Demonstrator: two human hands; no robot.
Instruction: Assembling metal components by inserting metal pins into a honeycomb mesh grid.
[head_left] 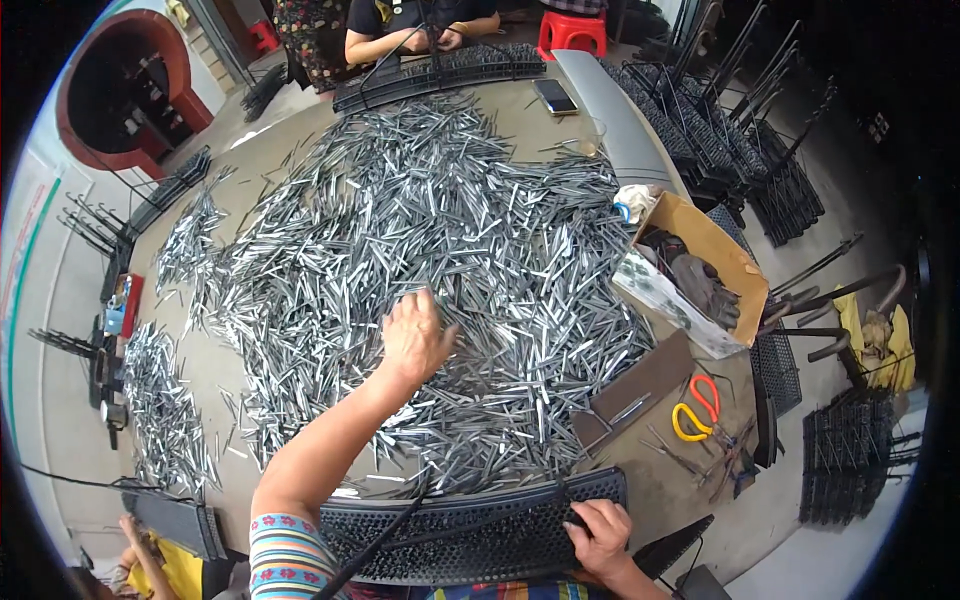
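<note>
A broad heap of thin grey metal strips (400, 220) covers the table. My left hand (415, 338) reaches over the middle of the heap, thumb apart from the fingers; its fingertips are partly hidden and slightly blurred. In front of me lies a long, curved black rack (470, 540) with rows of small holes. Above its right end is my right hand (600, 530), fingers bent and drawn together; whatever is between the fingertips is too small to make out. A black bar crosses the rack.
Right of the heap are a cardboard box (745, 290) with dark gloves, a brown flat plate (635, 390), scissors with red and yellow handles (692, 420) and pliers (680, 452). A phone (555, 97) lies far back. Co-workers sit opposite and at lower left; black racks (760, 170) stand right.
</note>
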